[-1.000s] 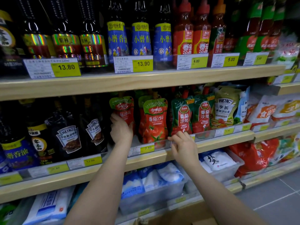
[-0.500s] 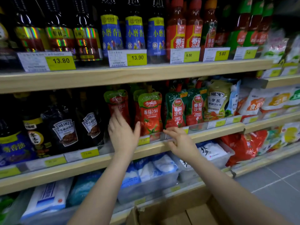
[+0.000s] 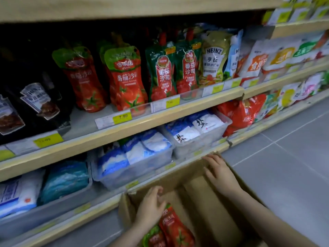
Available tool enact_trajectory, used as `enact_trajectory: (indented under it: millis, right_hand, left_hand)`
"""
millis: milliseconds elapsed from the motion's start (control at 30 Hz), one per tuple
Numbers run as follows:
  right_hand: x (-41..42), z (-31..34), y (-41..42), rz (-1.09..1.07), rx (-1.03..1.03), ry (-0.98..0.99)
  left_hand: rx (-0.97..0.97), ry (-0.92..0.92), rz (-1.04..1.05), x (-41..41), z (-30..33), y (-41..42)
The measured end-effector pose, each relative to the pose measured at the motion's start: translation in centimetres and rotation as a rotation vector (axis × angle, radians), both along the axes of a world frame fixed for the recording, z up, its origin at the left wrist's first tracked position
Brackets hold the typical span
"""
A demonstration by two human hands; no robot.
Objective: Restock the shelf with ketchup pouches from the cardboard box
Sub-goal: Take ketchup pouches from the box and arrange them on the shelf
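Note:
The open cardboard box [image 3: 197,198] stands on the floor below the shelves. Red ketchup pouches [image 3: 176,227] with green tops lie in its near left part. My left hand [image 3: 151,205] is down in the box, fingers curled over the top of one pouch; blur hides whether it grips. My right hand [image 3: 219,173] rests flat with fingers apart on the box's far right wall and holds nothing. On the middle shelf [image 3: 160,120] two matching ketchup pouches [image 3: 124,81] stand upright side by side, above the 7.90 price tag.
Dark Heinz sauce pouches [image 3: 39,100] stand left of the ketchup, green tomato-ketchup pouches [image 3: 163,73] and a Heinz salad pouch [image 3: 213,57] to the right. Clear bins of white and blue bags [image 3: 135,157] fill the lower shelf. Grey tiled floor [image 3: 284,166] lies to the right.
Both hands have dropped from the middle shelf down into the cardboard box. My view has tilted downward, so the top shelf of bottles has left the frame.

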State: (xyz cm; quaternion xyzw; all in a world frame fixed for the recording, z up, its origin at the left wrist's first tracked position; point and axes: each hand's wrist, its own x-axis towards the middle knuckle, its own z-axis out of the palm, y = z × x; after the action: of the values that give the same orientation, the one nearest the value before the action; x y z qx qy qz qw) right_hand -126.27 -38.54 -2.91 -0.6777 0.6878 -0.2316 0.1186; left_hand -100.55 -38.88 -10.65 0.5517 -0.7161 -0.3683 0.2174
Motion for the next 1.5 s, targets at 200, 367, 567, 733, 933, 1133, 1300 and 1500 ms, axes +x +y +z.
enact_trajectory:
  millis: [200, 367, 567, 733, 933, 1133, 1300, 1500]
  right_hand:
    - [-5.8, -4.6, 1.3, -0.224, 0.203, 0.163]
    - [-6.7, -7.0, 1.6, -0.275, 0.291, 0.287]
    - [-6.5, -7.5, 1.3, -0.322, 0.234, 0.389]
    - [-6.4, -7.8, 1.2, -0.326, 0.227, 0.379]
    - [-6.5, -7.9, 1.3, -0.333, 0.222, 0.404]
    - [-6.5, -8.3, 1.3, -0.331, 0.194, 0.4]
    - [-6.7, -8.5, 1.2, -0.331, 0.186, 0.432]
    - [-6.8, -8.5, 1.1, -0.331, 0.192, 0.434]
  left_hand:
    - [0.121, -0.33, -0.052, -2.2, -4.7, -1.5]
    - [0.187, -0.588, -0.035, -3.9, -7.0, -2.3]
    - [0.338, -0.598, -0.028, -4.7, -8.8, -2.8]
    - [0.254, -0.303, -0.092, -7.1, -9.0, -3.6]
    - [0.167, -0.087, -0.126, -10.0, -8.1, -4.8]
    - [0.608, -0.153, 0.081, -8.2, -10.2, -1.9]
    - [0.816, -0.055, 0.142, -9.9, -10.8, -2.0]
    - [0.969, 0.118, 0.259, -9.4, -10.2, -0.9]
